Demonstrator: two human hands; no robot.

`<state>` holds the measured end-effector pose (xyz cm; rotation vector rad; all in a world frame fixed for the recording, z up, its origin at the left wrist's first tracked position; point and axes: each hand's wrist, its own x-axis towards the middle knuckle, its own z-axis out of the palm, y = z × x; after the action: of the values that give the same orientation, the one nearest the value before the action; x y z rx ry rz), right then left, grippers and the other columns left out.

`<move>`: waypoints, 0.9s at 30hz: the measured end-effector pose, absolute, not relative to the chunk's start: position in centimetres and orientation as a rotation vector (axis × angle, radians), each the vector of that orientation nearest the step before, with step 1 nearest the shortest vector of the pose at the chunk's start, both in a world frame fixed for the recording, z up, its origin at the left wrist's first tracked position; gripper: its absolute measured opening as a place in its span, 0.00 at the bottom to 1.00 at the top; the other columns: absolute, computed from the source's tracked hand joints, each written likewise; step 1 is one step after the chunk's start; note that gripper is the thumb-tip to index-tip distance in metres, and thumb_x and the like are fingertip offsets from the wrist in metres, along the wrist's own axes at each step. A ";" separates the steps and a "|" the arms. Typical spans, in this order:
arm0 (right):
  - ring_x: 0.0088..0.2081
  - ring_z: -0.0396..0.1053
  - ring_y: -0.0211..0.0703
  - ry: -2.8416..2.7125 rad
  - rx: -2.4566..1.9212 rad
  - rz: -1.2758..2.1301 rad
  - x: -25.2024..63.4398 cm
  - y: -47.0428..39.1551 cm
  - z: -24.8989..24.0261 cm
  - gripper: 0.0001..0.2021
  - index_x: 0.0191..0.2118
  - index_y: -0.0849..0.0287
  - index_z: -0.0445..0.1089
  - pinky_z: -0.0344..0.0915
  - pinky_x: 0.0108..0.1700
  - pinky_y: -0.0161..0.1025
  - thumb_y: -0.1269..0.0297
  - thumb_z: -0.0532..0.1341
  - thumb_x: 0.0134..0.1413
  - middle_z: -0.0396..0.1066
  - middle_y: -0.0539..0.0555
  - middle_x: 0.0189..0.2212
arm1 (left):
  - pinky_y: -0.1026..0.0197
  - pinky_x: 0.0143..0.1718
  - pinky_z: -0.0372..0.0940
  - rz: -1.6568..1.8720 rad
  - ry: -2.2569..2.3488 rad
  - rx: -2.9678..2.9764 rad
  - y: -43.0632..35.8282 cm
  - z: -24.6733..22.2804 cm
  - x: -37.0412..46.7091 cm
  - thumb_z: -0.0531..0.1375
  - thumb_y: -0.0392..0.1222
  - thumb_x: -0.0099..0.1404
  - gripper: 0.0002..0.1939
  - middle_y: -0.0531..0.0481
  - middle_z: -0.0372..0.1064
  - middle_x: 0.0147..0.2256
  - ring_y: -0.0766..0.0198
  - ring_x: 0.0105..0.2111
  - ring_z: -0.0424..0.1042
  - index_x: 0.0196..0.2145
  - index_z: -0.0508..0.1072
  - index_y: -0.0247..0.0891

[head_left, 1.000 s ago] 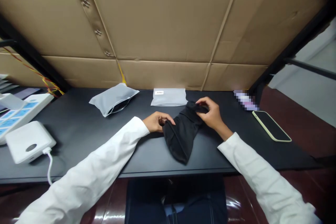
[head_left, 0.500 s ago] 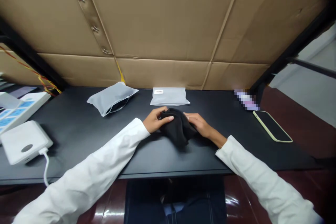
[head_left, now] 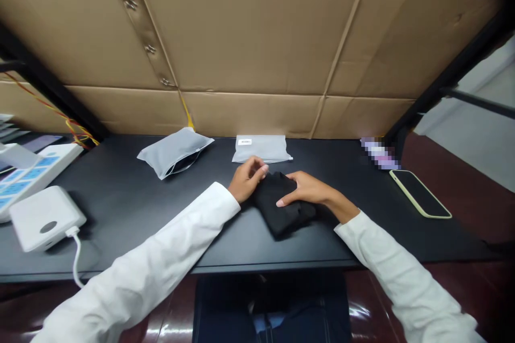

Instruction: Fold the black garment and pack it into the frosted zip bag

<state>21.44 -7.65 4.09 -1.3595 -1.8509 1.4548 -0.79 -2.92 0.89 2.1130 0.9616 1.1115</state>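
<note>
A piece of black fabric, bunched into a rough folded bundle, lies at a slant over the black tabletop. At its upper left edge my left hand is closed, thumb against curled fingers, gripping the cloth there. Across the fabric's right side my right hand holds on, with the thumb lying on top and the other fingers partly hidden behind. Just beyond the hands lies a flat frosted zip bag with a white label. What kind of item the fabric is cannot be made out.
To the back left rests a second frosted bag, its mouth gaping. A white box-shaped device with a cable and a power strip occupy the left end. A phone lies at right. A cardboard wall rises behind.
The black fabric has gone from a loose crumple to a flatter, more folded shape. My right thumb now lies over its top, and my left hand has shifted slightly right.
</note>
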 end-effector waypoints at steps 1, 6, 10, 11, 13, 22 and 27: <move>0.32 0.74 0.45 -1.770 -1.347 1.533 21.5 -7.6 4.2 0.20 0.35 0.61 0.76 0.70 0.36 0.40 0.56 0.75 0.33 0.77 0.51 0.31 | 0.59 0.40 0.67 1.167 1.011 2.260 -2.0 0.9 -1.5 0.53 0.48 0.70 0.10 0.47 0.70 0.39 0.61 0.37 0.71 0.41 0.66 0.38; 0.35 0.76 0.44 -1.118 -1.141 1.473 21.6 -6.4 4.0 0.18 0.37 0.60 0.74 0.72 0.40 0.40 0.61 0.74 0.37 0.78 0.53 0.34 | 0.53 0.50 0.66 0.850 1.285 2.750 2.4 0.5 -5.2 0.57 0.46 0.68 0.15 0.39 0.70 0.49 0.53 0.50 0.70 0.49 0.69 0.37; 0.43 0.76 0.48 -0.897 -0.994 1.207 21.7 -5.0 2.9 0.25 0.43 0.59 0.71 0.72 0.50 0.46 0.63 0.74 0.35 0.77 0.56 0.42 | 0.56 0.41 0.67 0.551 1.497 2.800 3.5 0.6 -6.1 0.51 0.45 0.71 0.14 0.41 0.74 0.41 0.54 0.41 0.74 0.39 0.75 0.38; 0.45 0.75 0.49 -0.924 -0.984 1.102 21.7 -4.9 2.5 0.27 0.45 0.59 0.70 0.71 0.52 0.48 0.64 0.74 0.34 0.77 0.56 0.44 | 0.56 0.39 0.67 0.519 1.533 2.820 3.4 0.7 -6.0 0.50 0.44 0.71 0.15 0.40 0.74 0.39 0.53 0.39 0.75 0.39 0.75 0.37; 0.50 0.73 0.50 -1.032 -0.989 0.802 21.3 -5.2 1.9 0.29 0.48 0.58 0.68 0.68 0.57 0.51 0.65 0.74 0.36 0.75 0.56 0.48 | 0.56 0.36 0.66 0.502 1.538 2.860 3.0 1.0 -5.7 0.50 0.40 0.71 0.14 0.40 0.74 0.35 0.53 0.36 0.75 0.41 0.74 0.35; 0.65 0.58 0.43 -2.515 -0.289 -0.045 17.9 -8.3 1.7 0.18 0.59 0.54 0.65 0.61 0.65 0.52 0.71 0.51 0.66 0.66 0.55 0.60 | 0.61 0.48 0.69 0.691 0.637 2.724 0.5 1.2 -4.5 0.53 0.38 0.67 0.11 0.47 0.76 0.42 0.61 0.44 0.75 0.40 0.75 0.36; 0.68 0.51 0.47 -2.587 -0.426 -0.020 17.7 -7.3 1.2 0.22 0.62 0.59 0.62 0.55 0.67 0.55 0.73 0.53 0.64 0.64 0.61 0.61 | 0.52 0.56 0.66 0.851 0.430 2.718 1.2 0.4 -5.0 0.59 0.41 0.63 0.19 0.40 0.71 0.53 0.54 0.54 0.70 0.52 0.73 0.36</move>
<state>17.73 -7.28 1.24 -0.4260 -2.5874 -0.0196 -5.05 1.19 0.37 2.7176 0.4303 0.8509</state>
